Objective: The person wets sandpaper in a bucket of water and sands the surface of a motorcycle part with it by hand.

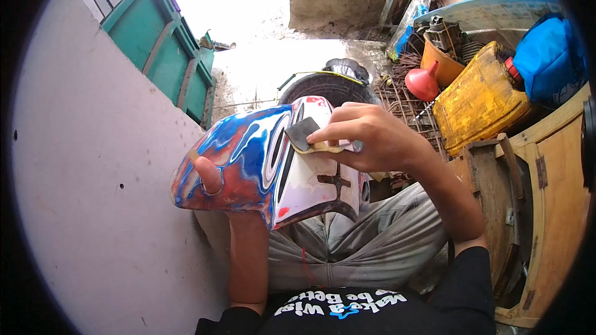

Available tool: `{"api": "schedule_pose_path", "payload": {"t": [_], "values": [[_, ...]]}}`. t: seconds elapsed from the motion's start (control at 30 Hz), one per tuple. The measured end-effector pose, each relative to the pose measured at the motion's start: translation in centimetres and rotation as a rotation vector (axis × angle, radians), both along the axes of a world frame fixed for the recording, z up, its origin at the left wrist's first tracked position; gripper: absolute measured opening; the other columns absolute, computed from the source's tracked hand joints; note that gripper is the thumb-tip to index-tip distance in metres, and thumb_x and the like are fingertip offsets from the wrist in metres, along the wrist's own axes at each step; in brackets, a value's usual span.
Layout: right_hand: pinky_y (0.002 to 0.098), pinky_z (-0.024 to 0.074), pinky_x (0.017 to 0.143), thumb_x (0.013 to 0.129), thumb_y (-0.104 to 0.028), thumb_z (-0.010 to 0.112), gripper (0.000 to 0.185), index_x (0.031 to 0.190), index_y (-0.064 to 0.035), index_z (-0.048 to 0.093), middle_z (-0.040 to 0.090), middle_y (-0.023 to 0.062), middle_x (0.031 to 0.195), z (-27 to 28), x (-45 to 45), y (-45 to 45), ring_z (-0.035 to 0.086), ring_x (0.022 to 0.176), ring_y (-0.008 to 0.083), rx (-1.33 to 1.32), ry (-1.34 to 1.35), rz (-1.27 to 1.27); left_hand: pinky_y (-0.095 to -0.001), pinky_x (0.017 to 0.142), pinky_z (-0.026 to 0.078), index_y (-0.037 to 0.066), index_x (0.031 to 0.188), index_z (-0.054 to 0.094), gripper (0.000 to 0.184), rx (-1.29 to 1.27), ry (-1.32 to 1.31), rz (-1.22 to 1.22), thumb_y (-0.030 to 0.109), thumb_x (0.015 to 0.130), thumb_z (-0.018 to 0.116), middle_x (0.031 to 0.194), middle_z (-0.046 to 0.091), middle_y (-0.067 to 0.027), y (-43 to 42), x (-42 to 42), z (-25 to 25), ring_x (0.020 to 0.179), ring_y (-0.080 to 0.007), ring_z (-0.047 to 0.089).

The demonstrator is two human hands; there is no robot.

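Note:
A curved motorcycle fairing panel (239,195) rests over my lap, its paint worn through into blue, red and white patches, with bare white and dark slots on the right part. My left hand (210,175) supports it from below; one digit pokes up through a hole in the panel, and the other fingers are hidden underneath. Pinched in my right hand (370,135) is a folded piece of grey sandpaper (300,131) with a yellowish backing, held against the panel's upper middle near a dark slot.
Beyond the panel stands a black bucket (316,89). To the right are a red funnel (423,80), a dirty yellow jerrycan (481,102), a blue bag (551,59) and a wooden frame (546,211). A white wall (112,149) borders my left, with a green panel (146,37) behind.

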State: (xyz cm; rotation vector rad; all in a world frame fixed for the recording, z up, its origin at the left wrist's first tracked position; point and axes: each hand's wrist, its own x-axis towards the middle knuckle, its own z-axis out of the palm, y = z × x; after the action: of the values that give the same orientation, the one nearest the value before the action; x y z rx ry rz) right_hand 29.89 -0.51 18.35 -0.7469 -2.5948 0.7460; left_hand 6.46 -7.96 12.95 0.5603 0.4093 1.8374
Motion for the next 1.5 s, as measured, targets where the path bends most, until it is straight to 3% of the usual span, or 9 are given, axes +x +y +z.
{"api": "schedule_pose_path", "payload": {"t": [0.2,0.5,0.77,0.87,1.0,1.1,1.2,1.27,1.5], "values": [[0.0473,0.0433,0.11,0.079,-0.011,0.081,0.04,0.117,-0.0113,0.068,0.06,0.0116,0.14,-2.7,-1.6,0.0,0.054,0.132,0.0318,0.19,0.261,0.013,-0.0419,0.086,0.065,-0.01,0.133,0.048,0.092,0.136,-0.147,-0.125,0.073,0.094,0.055,0.122,0.066,-0.0262,0.3,0.1,0.2,0.103,-0.0275,0.073],[0.0467,0.0437,0.115,0.09,-0.024,0.066,0.053,0.139,-0.0044,0.06,0.057,0.0169,0.148,-3.0,-3.6,-2.4,0.055,0.139,0.0298,0.671,0.153,0.111,-0.0445,0.098,0.06,-0.007,0.137,0.047,0.091,0.137,-0.271,-0.118,0.074,0.095,0.052,0.132,0.06,-0.0276,-0.2,-0.5,-0.6,0.116,-0.0289,0.066],[0.0456,0.0455,0.114,0.089,-0.023,0.068,0.06,0.141,0.0048,0.056,0.056,0.0231,0.147,-2.1,-3.9,-3.1,0.057,0.136,0.0329,0.498,0.105,0.082,-0.0439,0.1,0.058,-0.012,0.142,0.041,0.101,0.078,-0.031,-0.063,0.075,0.094,0.055,0.131,0.061,-0.0282,0.6,-1.4,-3.6,0.112,-0.0284,0.067],[0.0426,0.0492,0.111,0.086,-0.019,0.071,0.058,0.137,0.0037,0.06,0.062,0.0212,0.141,-2.0,-4.6,-4.1,0.062,0.131,0.0298,0.535,0.15,0.111,-0.043,0.1,0.058,-0.012,0.143,0.042,0.101,0.108,-0.314,-0.253,0.075,0.093,0.055,0.13,0.063,-0.0281,0.0,-1.3,-3.0,0.111,-0.0296,0.068],[0.0411,0.0525,0.108,0.081,-0.018,0.076,0.054,0.131,-0.0008,0.066,0.068,0.0162,0.134,-2.7,-3.6,-1.4,0.066,0.126,0.0275,0.491,0.219,0.047,-0.0457,0.105,0.054,-0.011,0.144,0.043,0.1,0.087,0.061,-0.094,0.074,0.094,0.056,0.134,0.061,-0.0286,-0.1,-0.9,-0.9,0.113,-0.0316,0.067],[0.0397,0.0561,0.103,0.079,-0.02,0.078,0.056,0.131,-0.0012,0.065,0.069,0.0166,0.131,-2.7,-5.4,-3.6,0.069,0.12,0.0296,0.602,0.331,0.169,-0.0461,0.106,0.053,-0.01,0.143,0.044,0.097,0.269,-0.334,-0.325,0.073,0.094,0.058,0.138,0.059,-0.027,0.9,-1.5,-3.2,0.117,-0.031,0.065],[0.0388,0.0554,0.104,0.084,-0.019,0.072,0.051,0.131,-0.0003,0.065,0.069,0.017,0.131,-2.4,-4.2,-0.2,0.069,0.119,0.0295,0.49,0.247,-0.002,-0.044,0.105,0.053,-0.008,0.143,0.045,0.098,0.097,-0.04,-0.11,0.075,0.092,0.058,0.138,0.06,-0.0253,1.0,-3.1,-3.6,0.119,-0.0311,0.064],[0.0398,0.0548,0.105,0.084,-0.014,0.073,0.053,0.135,-0.0017,0.063,0.065,0.0172,0.139,-3.0,-5.2,-1.7,0.065,0.127,0.0272,0.513,0.251,0.15,-0.0418,0.105,0.052,-0.007,0.144,0.045,0.1,0.314,-0.299,-0.41,0.076,0.091,0.059,0.137,0.06,-0.0249,1.3,-2.7,-3.4,0.117,-0.0315,0.063],[0.0409,0.0534,0.107,0.089,-0.013,0.068,0.048,0.135,-0.0026,0.063,0.067,0.0174,0.135,-3.7,-5.3,-0.1,0.067,0.124,0.0276,0.443,0.277,0.093,-0.0376,0.101,0.053,-0.007,0.148,0.039,0.107,-0.001,0.105,0.069,0.08,0.088,0.058,0.131,0.062,-0.0227,1.3,-3.3,-4.0,0.108,-0.0305,0.064]]}}
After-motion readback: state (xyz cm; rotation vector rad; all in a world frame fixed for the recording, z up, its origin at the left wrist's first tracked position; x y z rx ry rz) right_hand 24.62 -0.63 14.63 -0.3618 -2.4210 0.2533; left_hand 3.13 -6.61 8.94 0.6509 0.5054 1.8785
